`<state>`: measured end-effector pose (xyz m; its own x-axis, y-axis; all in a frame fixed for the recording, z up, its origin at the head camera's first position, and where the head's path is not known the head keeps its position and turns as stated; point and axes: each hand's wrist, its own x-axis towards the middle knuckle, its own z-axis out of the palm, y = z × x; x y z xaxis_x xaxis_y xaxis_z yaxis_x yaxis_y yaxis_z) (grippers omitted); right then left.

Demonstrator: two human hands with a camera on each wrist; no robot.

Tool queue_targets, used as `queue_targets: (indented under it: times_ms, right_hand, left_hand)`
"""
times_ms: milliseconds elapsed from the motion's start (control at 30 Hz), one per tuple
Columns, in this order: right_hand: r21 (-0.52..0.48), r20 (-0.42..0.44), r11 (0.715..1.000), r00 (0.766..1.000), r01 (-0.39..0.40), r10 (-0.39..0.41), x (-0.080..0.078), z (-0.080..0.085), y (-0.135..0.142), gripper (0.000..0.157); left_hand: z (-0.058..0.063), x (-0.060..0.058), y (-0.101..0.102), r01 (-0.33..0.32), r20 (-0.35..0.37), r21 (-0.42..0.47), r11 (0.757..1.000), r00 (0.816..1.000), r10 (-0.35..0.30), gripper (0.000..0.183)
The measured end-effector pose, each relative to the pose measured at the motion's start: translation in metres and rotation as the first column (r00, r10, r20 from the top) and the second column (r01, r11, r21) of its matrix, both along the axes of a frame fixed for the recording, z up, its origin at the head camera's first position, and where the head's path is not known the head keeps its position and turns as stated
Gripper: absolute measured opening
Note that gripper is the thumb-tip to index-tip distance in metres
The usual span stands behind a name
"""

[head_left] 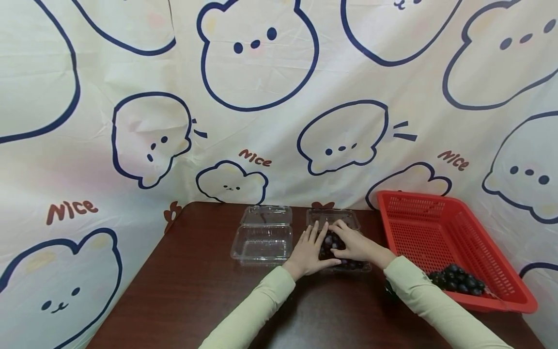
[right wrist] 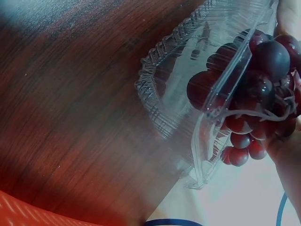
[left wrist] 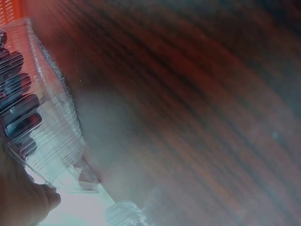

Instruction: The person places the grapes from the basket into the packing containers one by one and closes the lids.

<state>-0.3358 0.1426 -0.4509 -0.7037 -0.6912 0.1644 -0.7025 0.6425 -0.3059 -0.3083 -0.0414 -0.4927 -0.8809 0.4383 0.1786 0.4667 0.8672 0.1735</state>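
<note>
A bunch of dark grapes (head_left: 331, 242) lies in a clear plastic clamshell box (head_left: 365, 268), whose lid stands folded back behind it. My left hand (head_left: 307, 252) rests over the box's left side, its fingers fairly straight and spread, the thumb stretched along the front. From the right, my right hand (head_left: 356, 245) holds the bunch between bent fingers and thumb. In the right wrist view, several grapes (right wrist: 270, 61) bulge above the rim, with a pale stem showing. Through the ribbed wall of the box (left wrist: 56, 122), more grapes appear in the left wrist view.
A second clear clamshell box (head_left: 261, 242) stands with its lid up, left of the hands. On the right, a red plastic basket (head_left: 490, 247) holds another bunch of dark grapes (head_left: 457, 279) at its near end. A printed cloth (head_left: 279, 131) hangs behind the brown table (head_left: 183, 291).
</note>
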Motion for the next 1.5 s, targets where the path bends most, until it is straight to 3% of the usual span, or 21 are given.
queue_targets:
  times_ms: [700,967,1500]
  right_hand:
    - [0.044,0.059,0.999,0.998,-0.031,0.028,0.0044,-0.0016,-0.0027,0.057]
    - [0.062,0.04,0.997,0.998,-0.048,0.046,0.0054,-0.0006,-0.0042,0.058]
    - [0.038,0.072,0.997,0.995,-0.073,0.07,0.0054,-0.0085,-0.0046,0.056]
  left_hand:
    - [-0.0026,-0.0011,0.0002,-0.007,-0.003,-0.021,1.0,1.0,0.007,0.096]
    - [-0.0035,-0.0009,-0.0006,-0.001,-0.019,-0.026,1.0,1.0,0.001,0.097]
    - [0.0017,0.0025,-0.0019,0.016,-0.014,-0.035,0.999,1.0,-0.016,0.094]
